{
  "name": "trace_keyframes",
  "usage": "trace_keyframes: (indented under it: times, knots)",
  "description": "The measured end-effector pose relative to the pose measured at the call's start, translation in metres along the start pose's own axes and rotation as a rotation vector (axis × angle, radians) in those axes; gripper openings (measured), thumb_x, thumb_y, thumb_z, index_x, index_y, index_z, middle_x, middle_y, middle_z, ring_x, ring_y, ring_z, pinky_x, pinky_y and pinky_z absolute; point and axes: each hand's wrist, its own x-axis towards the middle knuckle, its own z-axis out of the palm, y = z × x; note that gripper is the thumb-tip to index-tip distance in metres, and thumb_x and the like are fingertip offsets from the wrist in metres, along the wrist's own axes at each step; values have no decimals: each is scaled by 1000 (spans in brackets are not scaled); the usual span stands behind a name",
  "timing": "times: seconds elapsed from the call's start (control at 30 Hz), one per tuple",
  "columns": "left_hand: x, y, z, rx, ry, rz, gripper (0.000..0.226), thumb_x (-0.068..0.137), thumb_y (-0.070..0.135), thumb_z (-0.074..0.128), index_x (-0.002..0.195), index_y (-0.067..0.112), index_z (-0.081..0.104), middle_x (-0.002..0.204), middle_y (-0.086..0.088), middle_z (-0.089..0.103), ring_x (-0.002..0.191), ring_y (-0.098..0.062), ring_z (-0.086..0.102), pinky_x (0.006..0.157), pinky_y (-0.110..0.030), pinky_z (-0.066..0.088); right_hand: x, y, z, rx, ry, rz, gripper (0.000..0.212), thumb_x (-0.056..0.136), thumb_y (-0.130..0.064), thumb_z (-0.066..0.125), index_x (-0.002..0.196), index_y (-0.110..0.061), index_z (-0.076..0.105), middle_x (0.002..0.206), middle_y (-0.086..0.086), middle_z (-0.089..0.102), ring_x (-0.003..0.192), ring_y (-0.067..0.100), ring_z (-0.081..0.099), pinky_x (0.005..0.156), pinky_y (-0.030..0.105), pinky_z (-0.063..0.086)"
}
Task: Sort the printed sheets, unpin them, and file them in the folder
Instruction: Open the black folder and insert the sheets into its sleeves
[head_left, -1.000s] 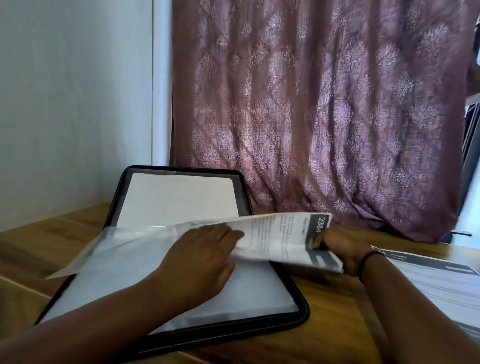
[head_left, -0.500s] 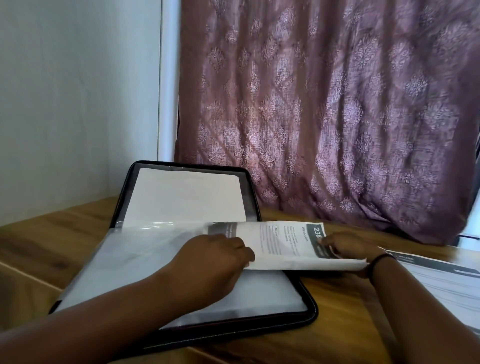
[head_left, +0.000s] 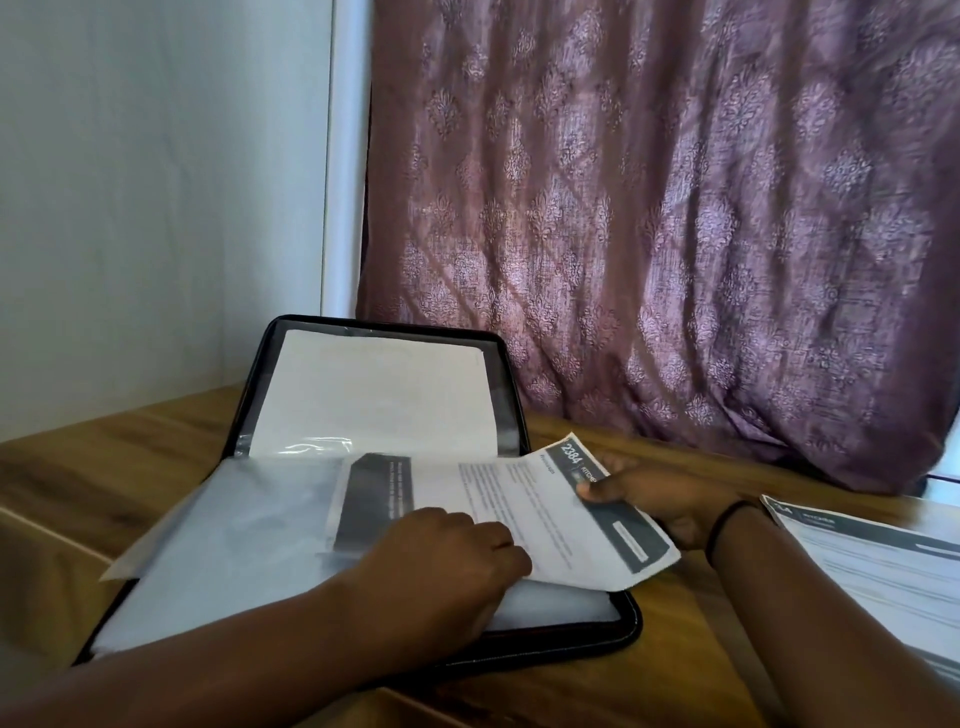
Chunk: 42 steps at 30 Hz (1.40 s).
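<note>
A black zip folder (head_left: 631, 621) lies open on the wooden table, its back half propped up with a white sheet (head_left: 379, 395) behind clear plastic. A printed sheet (head_left: 524, 514) with a dark header marked 2384 is partly inside a clear sleeve (head_left: 228, 535) of the folder. My right hand (head_left: 660, 499) pinches the sheet's right end, thumb on top. My left hand (head_left: 441, 566) lies on the sleeve's open edge, fingers curled over it where the sheet enters.
More printed sheets (head_left: 878, 566) lie on the table (head_left: 675, 670) at the right. A purple patterned curtain (head_left: 675, 234) hangs behind the table, and a white wall (head_left: 156, 197) stands at the left.
The printed sheet has slid leftward, further into the clear sleeve, and now lies flatter. My right hand has followed it; my left hand stays at the sleeve's edge.
</note>
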Motion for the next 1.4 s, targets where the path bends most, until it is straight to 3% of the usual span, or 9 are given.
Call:
trace_keyframes:
  times: [0.17,0.37,0.57,0.83,0.97,1.1,1.23,1.3,1.4]
  knots:
    - [-13,-8,-12,-163,-34,-151,42,79,58,47,115,38,59,107,18,67,88,-1,66,72,-19,55,2,0,-8,-305,363,47,20,79,-10,75,92,4,68,84,15,71,75,28,68,71,34,53]
    - [-33,-27,-28,-89,-301,-449,80,81,79,34,148,39,18,156,15,22,140,-8,25,115,-31,21,-4,-1,-2,-226,396,17,10,74,-1,77,82,5,73,80,19,73,78,32,69,79,41,55]
    - [-41,-16,-29,-133,-276,-462,65,90,65,38,147,37,26,150,16,35,135,-6,36,108,-23,29,-13,-14,44,-110,46,34,16,86,1,63,102,-4,66,70,7,64,41,11,51,35,19,40]
    - [-43,-16,-19,-254,-220,-432,57,90,63,38,143,41,34,146,21,41,131,-2,40,106,-21,32,-23,-20,48,-356,-113,19,23,96,-30,56,113,-21,68,72,0,59,35,5,38,34,17,26]
    - [-46,-17,-19,-289,-137,-371,50,91,48,31,141,44,37,145,24,40,132,3,37,104,-12,26,-28,-18,27,-235,-91,137,74,84,-74,33,106,-13,68,75,0,65,49,12,55,44,20,43]
    - [-52,-23,-20,-196,-84,-331,59,77,40,25,128,41,54,126,22,59,111,2,57,90,-11,43,-37,-25,11,-24,-312,132,88,75,-83,31,102,-9,71,98,11,69,67,25,69,52,29,57]
    - [-55,-30,-28,-151,-19,-353,42,79,33,41,117,38,58,108,18,68,87,-3,67,66,-20,58,-48,-34,19,-30,-454,-23,33,68,-43,83,84,-15,74,96,9,71,72,24,71,55,30,58]
    - [-60,-34,-35,-97,-8,-372,39,80,38,45,118,37,54,112,16,64,87,-6,66,65,-25,58,-49,-37,24,55,-391,-98,12,74,-19,80,81,-14,72,88,9,71,71,23,71,57,30,58]
    - [-75,-53,-44,49,15,-385,24,78,37,51,102,36,58,97,14,63,77,-9,64,60,-26,56,-46,-43,24,266,-187,-245,23,73,-23,71,89,-8,68,81,8,72,65,20,70,54,27,57]
